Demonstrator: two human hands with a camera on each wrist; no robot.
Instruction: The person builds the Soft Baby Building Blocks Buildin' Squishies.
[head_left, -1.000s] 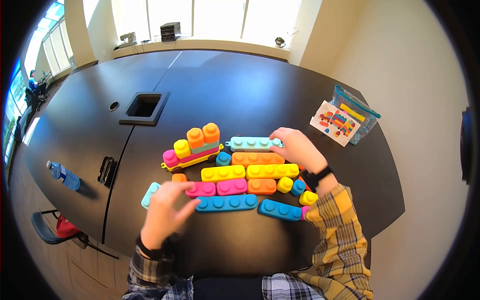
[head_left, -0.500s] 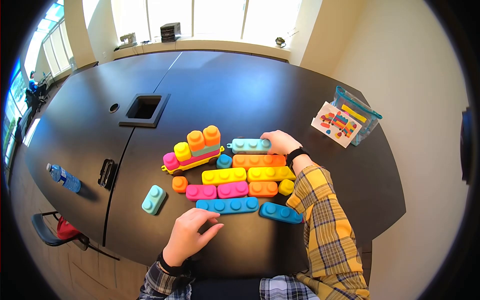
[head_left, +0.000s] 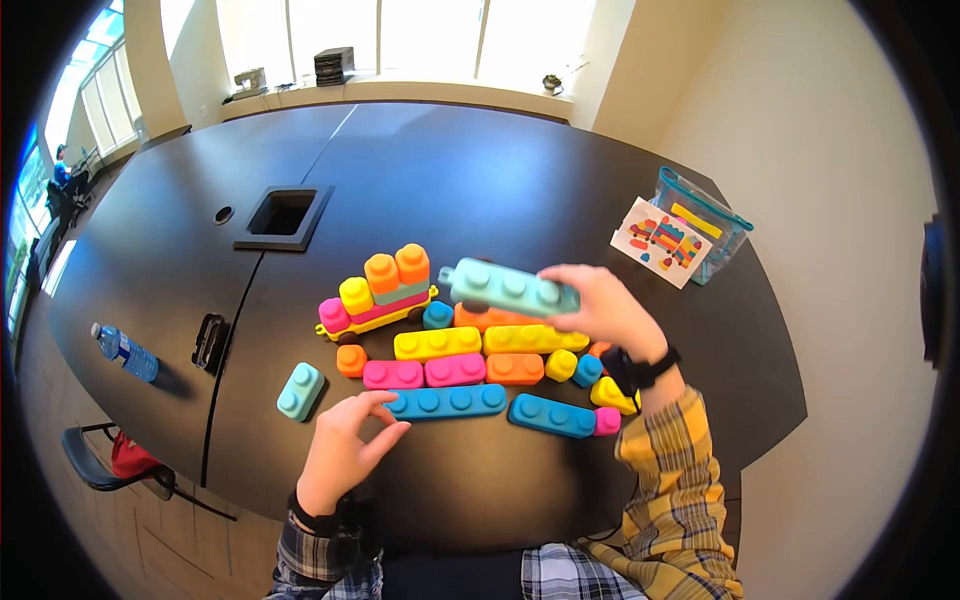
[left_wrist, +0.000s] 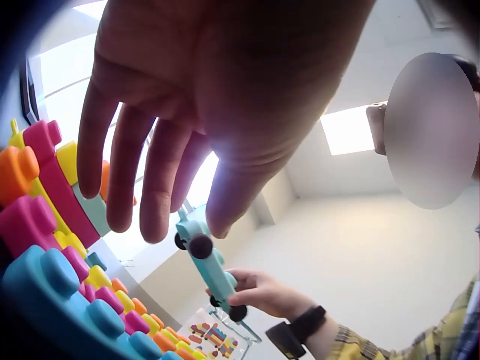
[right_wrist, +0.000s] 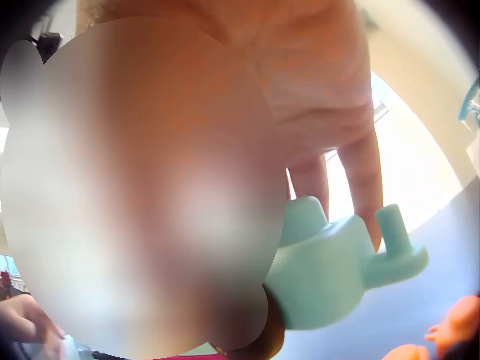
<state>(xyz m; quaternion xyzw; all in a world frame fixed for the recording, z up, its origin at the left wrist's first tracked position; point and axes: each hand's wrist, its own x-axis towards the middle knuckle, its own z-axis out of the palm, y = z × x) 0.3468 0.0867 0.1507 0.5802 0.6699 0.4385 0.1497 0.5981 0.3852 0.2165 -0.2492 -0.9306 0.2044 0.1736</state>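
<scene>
My right hand grips the right end of a light teal wheeled toy train car, held raised over the blocks. Dark wheels show under the car in the left wrist view, and its hook sticks out in the right wrist view. My left hand hovers with loose fingers and holds nothing, its fingertips right at the left end of a long blue block. Left of that hand lies a small light teal block. A yellow wheeled train car stands behind, stacked with pink, yellow, teal and orange blocks.
Rows of yellow blocks, pink blocks and orange blocks lie between the hands. Toward the right are a blue block and small loose blocks. A clear bag with a picture card stands back right; a water bottle stands left.
My right hand has taken hold of the light teal train car and lifted it off the table, toward me. My left hand has drawn back from the pink blocks to the blue block's left end.
</scene>
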